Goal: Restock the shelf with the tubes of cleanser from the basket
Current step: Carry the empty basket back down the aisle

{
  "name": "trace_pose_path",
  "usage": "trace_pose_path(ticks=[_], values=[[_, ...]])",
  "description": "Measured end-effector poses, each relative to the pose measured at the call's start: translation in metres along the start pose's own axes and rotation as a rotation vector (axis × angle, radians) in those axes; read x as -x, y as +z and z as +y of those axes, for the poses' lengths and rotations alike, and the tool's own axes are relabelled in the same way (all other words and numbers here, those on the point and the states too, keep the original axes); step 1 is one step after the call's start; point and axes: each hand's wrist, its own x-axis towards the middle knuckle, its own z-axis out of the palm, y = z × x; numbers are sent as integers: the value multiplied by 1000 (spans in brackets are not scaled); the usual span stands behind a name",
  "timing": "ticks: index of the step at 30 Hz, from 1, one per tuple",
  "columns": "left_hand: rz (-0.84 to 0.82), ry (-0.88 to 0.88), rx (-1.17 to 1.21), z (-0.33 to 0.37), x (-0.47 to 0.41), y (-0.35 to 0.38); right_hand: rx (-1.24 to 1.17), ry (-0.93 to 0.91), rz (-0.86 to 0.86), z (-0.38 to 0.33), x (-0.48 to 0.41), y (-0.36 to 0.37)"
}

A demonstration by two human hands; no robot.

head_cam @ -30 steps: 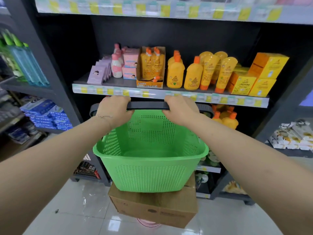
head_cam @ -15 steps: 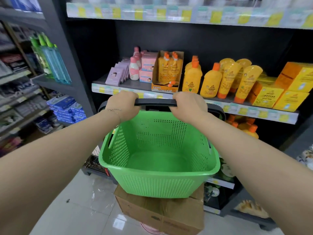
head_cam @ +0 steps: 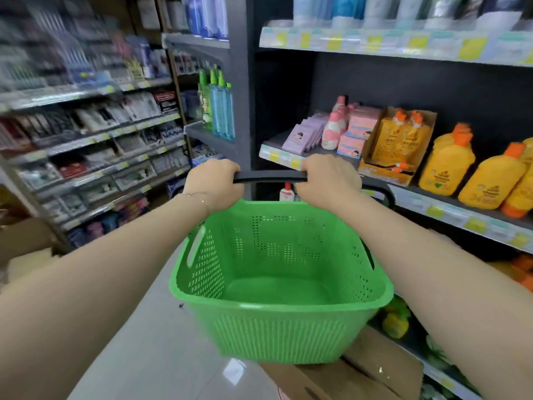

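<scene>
Both grips are fully closed: the left hand (head_cam: 215,183) and the right hand (head_cam: 328,180) each curl their fingers right over a black handle (head_cam: 269,178), knuckles up, with a short stretch of bare bar between them. The handle is smooth and matte, and its right end bends down toward the side of the basket (head_cam: 277,336). The basket hangs below the hands. It is bright green moulded plastic, roughly square, with rounded corners and a thick rolled rim. Its walls are pierced by rows of small holes, a slot is cut near the top of each side, and its floor shows as plain smooth green. A thin chain bracelet (head_cam: 199,197) circles the left wrist. The basket's base sits over the edge of a brown cardboard box (head_cam: 375,370); whether they touch cannot be told. Glossy pale tiles cover the floor (head_cam: 161,342). To the right, a dark shelf (head_cam: 432,210) edged with a strip of price tags carries squat yellow bottles (head_cam: 445,166) with orange caps. Beside them are yellow pouches (head_cam: 399,138) standing in an open card tray, then pink boxes (head_cam: 360,125) and flat lilac packets (head_cam: 302,135). On the shelf above stand pale blue and white tubes (head_cam: 375,8), their labels too blurred to read. Racks (head_cam: 86,125) on the left are a blur of small packets.
</scene>
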Motion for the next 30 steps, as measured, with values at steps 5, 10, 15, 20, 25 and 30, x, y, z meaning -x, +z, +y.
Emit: trace_pose_path(ticks=[5, 10, 15, 20, 25, 30], values=[[37, -138, -122, -70, 25, -26, -134, -113, -10, -73, -22, 18], [41, -308, -176, -147, 57, -44, -197, -253, -42, -162, -45, 40], [55, -462, -194, -222, 83, -58, -239, -366, -43, -248, -65, 59], [87, -582, -231, -297, 110, -71, -268, -483, -32, -335, -80, 75], [83, -680, -208, -365, 135, -79, -316, -512, -23, -409, -83, 99], [115, -750, -190, -426, 160, -90, -366, -586, -42, -478, -95, 124]])
